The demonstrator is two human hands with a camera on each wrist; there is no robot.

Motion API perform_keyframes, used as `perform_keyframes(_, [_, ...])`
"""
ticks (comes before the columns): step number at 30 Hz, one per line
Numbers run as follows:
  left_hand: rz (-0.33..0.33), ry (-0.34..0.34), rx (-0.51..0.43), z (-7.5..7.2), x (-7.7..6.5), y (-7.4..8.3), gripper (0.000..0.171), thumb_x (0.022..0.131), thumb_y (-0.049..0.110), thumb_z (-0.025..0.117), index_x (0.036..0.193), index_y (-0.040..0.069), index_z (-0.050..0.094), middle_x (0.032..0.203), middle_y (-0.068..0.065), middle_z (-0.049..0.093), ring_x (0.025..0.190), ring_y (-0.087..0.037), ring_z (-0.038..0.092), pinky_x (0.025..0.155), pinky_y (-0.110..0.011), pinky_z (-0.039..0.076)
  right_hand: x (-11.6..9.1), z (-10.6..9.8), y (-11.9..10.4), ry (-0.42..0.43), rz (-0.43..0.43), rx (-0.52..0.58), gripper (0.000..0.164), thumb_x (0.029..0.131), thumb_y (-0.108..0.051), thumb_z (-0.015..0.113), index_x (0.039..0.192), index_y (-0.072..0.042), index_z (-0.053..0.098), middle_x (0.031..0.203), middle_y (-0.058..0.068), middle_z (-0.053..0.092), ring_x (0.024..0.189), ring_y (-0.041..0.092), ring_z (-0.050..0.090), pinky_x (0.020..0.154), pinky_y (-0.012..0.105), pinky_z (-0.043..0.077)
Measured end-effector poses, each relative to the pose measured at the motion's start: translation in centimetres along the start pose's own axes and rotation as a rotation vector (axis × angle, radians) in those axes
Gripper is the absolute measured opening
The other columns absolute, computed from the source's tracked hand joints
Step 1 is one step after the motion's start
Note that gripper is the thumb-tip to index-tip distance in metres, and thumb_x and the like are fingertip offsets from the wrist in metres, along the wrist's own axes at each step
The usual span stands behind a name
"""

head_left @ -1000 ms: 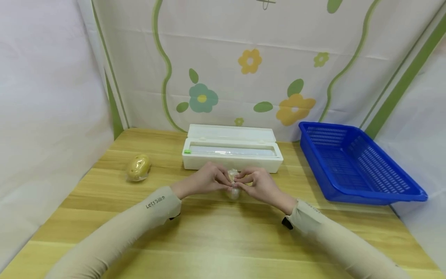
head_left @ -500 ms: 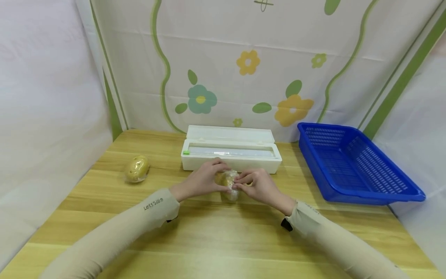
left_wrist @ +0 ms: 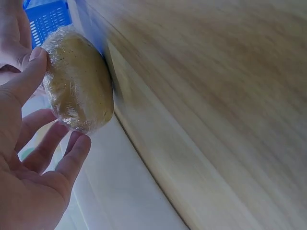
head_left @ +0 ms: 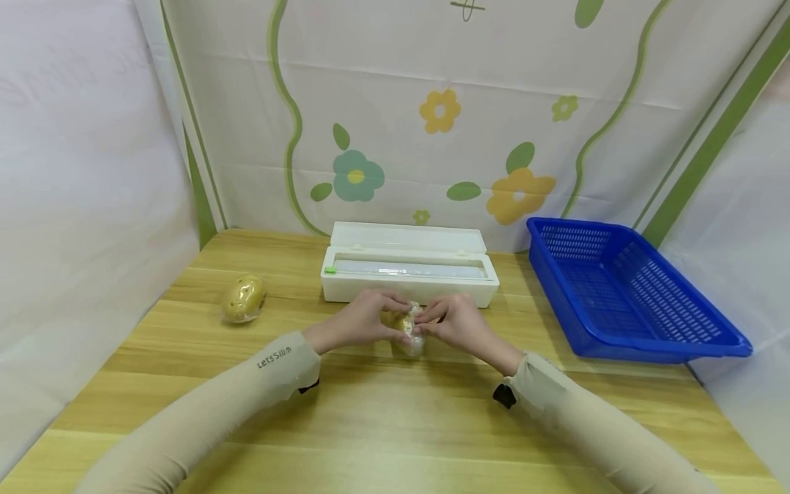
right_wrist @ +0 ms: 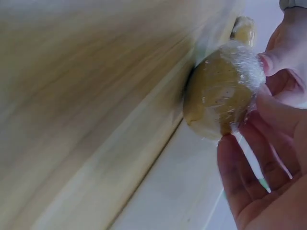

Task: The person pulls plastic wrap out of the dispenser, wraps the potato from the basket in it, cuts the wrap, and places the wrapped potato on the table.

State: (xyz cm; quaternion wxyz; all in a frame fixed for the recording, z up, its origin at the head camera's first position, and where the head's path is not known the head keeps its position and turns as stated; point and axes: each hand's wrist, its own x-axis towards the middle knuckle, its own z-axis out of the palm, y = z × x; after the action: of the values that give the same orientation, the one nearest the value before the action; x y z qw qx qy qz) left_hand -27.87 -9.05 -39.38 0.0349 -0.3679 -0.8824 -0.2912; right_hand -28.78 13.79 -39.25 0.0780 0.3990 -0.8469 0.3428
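Note:
A potato (head_left: 400, 322) wrapped in clear cling film (right_wrist: 240, 62) is between the two hands, low over the wooden table. My left hand (head_left: 361, 319) holds the potato from its left side, thumb and fingertips spread around it. On the other side, my right hand (head_left: 461, 326) pinches the film at the potato's upper surface with thumb and fingers. The left wrist view shows the film crinkled around the potato (left_wrist: 79, 81). Just behind the hands stands a white cling film dispenser box (head_left: 410, 288), lid up, with a roll inside and a green slider at its left end.
Another film-wrapped potato (head_left: 243, 298) lies on the left of the wooden table (head_left: 395, 425). At the right stands a blue plastic basket (head_left: 583, 329) with slotted walls. A flowered white cloth (head_left: 395, 82) hangs behind the table.
My left hand has gone from pinching the film beside the right hand to holding the potato's side, and more of the potato shows. The right hand keeps its pinch at nearly the same spot.

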Motion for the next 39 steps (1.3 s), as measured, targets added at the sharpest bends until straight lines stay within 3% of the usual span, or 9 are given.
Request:
perform_keyframes(5, [-0.008,-0.007,-0.018,-0.1,-0.2,0.1,0.065,0.076,0.040,0.084,0.127,0.005,0.065,0.127,-0.002,0.062,0.117,-0.018,0.055,0.102,-0.038,0.041,0.1,0.1,-1.1,0.022,0.012,-0.064,0.012,0.075,-0.016,0.087,0.082,-0.010,0.081,0.082,-0.002,0.073,0.074,0.005,0.067,0.061,0.021,0.054])
perform_keyframes(10, [0.003,-0.008,-0.003,-0.1,-0.4,-0.5,0.064,0.080,0.042,0.081,0.130,0.005,0.064,0.129,-0.004,0.061,0.117,-0.020,0.055,0.100,-0.037,0.043,-0.4,0.3,-0.6,0.012,-0.151,-0.138,0.016,0.083,-0.017,0.082,0.094,-0.005,0.080,0.093,0.004,0.074,0.077,0.011,0.069,0.059,0.025,0.055])
perform_keyframes(14, [0.024,0.008,-0.015,-0.1,-0.7,-0.9,0.062,0.083,0.040,0.079,0.131,0.003,0.063,0.131,-0.007,0.060,0.115,-0.022,0.057,0.095,-0.038,0.048,-1.0,-0.1,0.2,-0.053,-0.238,-0.115,0.025,0.086,-0.010,0.078,0.109,-0.002,0.075,0.112,0.010,0.070,0.090,0.018,0.069,0.062,0.024,0.055])
perform_keyframes(20, [0.110,0.080,-0.031,-0.1,-1.1,-1.1,0.047,0.084,0.030,0.080,0.124,0.008,0.069,0.120,-0.001,0.063,0.109,-0.016,0.057,0.091,-0.033,0.049,-1.3,-0.5,1.0,-0.137,-0.309,-0.145,0.049,0.078,-0.011,0.085,0.123,-0.001,0.068,0.128,0.013,0.062,0.106,0.026,0.065,0.065,0.028,0.056])
perform_keyframes(26, [0.207,0.083,0.058,-0.3,-1.1,-0.7,0.031,0.088,0.025,0.077,0.113,0.007,0.075,0.108,-0.002,0.066,0.098,-0.014,0.061,0.085,-0.026,0.050,-0.8,-0.3,1.2,-0.085,-0.353,-0.159,0.034,0.084,-0.012,0.080,0.116,-0.001,0.072,0.120,0.014,0.066,0.105,0.026,0.066,0.064,0.029,0.056])
perform_keyframes(30, [0.217,0.044,0.092,-0.5,-1.0,-0.6,0.031,0.089,0.026,0.076,0.113,0.007,0.075,0.110,-0.004,0.064,0.099,-0.015,0.060,0.086,-0.026,0.050,-0.3,-0.4,1.2,-0.065,-0.307,-0.103,0.021,0.086,-0.007,0.078,0.106,-0.004,0.076,0.110,0.012,0.069,0.096,0.020,0.069,0.053,0.022,0.051])
perform_keyframes(35, [0.211,0.012,0.101,-0.6,-0.7,-0.5,0.028,0.088,0.027,0.076,0.110,0.009,0.076,0.109,-0.002,0.064,0.099,-0.013,0.060,0.085,-0.025,0.050,0.5,-0.7,0.7,-0.071,-0.115,0.026,0.012,0.079,-0.007,0.082,0.091,-0.008,0.080,0.094,0.006,0.073,0.077,0.013,0.070,0.050,0.021,0.050])
perform_keyframes(39, [0.215,0.005,0.098,-0.8,-0.6,-0.4,0.025,0.087,0.025,0.078,0.107,0.009,0.078,0.104,0.000,0.065,0.093,-0.010,0.060,0.082,-0.023,0.049,1.1,-0.6,0.4,-0.061,0.011,0.045,0.010,0.073,-0.013,0.087,0.081,-0.012,0.081,0.084,-0.001,0.074,0.071,0.013,0.070,0.053,0.025,0.052])
